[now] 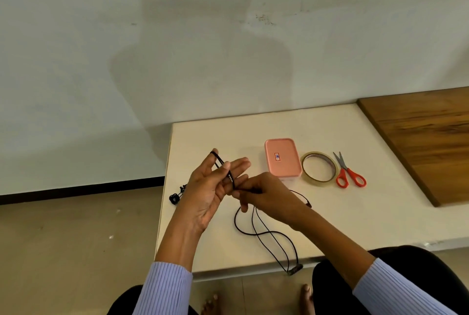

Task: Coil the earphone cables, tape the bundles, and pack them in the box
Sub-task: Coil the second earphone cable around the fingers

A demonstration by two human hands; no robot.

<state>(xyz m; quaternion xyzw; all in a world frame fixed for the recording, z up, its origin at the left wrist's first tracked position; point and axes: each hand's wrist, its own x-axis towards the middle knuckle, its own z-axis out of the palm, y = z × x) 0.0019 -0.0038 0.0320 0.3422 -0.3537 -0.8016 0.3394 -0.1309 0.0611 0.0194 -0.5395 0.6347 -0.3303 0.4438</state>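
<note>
Pink box (283,157) lidded, contents hidden, beside tape (319,168).

Ribbed lilac sleeves (165,286), dark trousers (337,279)

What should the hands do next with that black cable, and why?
Probably wind another loop: the right hand pinches the black cable beside the left hand, whose spread fingers already carry a turn, while much of the cable lies loose on the white table.

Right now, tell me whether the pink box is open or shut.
Shut: the pink box has its lid seated flat on top, label up.
</note>
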